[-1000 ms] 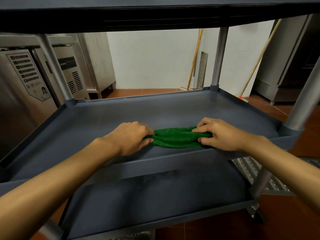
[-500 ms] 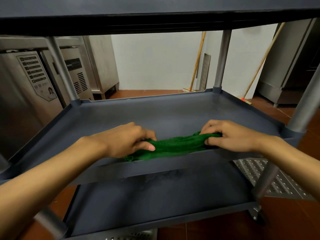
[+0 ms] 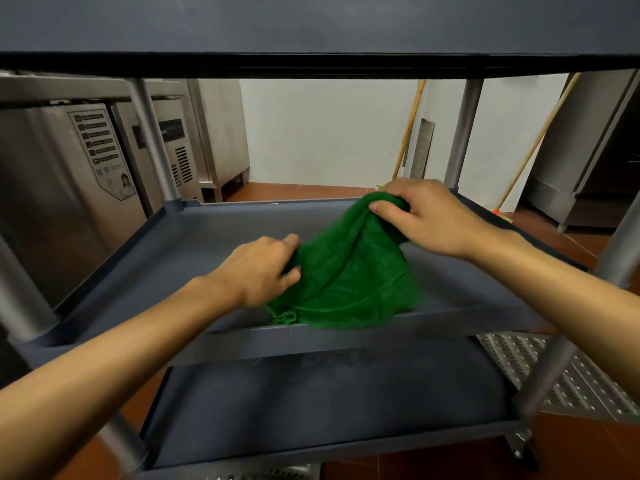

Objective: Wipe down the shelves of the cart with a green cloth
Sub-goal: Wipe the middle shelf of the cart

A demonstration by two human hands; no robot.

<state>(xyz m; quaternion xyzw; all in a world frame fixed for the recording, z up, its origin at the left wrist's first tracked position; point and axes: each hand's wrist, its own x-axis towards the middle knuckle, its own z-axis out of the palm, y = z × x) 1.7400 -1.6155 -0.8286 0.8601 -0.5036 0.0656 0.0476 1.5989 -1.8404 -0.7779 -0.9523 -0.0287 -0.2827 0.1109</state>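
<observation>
A: Left hand [image 3: 263, 268] first?
B: It was curled on the cloth [image 3: 346, 282], pinching its left edge between thumb and fingers. A bit blurred, but it read as a grip. It sat low, just over the shelf [image 3: 207, 244], much where it was a second before.
A: And the cloth?
B: That's what changed. A second earlier it was a bunched strip pulled flat between both hands. Here it hung open like a tent, rising from the left hand up to the right hand [image 3: 426, 216], with its lower hem on the shelf below and between them, by the near rim.
A: Right hand?
B: It had lifted up and away from the body, fingers and thumb clamped on the cloth's top end.
A: Meaning?
B: Probably shaking it out or refolding it, not wiping. Only the hem touched the shelf. I'd say this shelf's wipe wasn't done, and the lower shelf [image 3: 311, 403] under the arms was still to come.
</observation>
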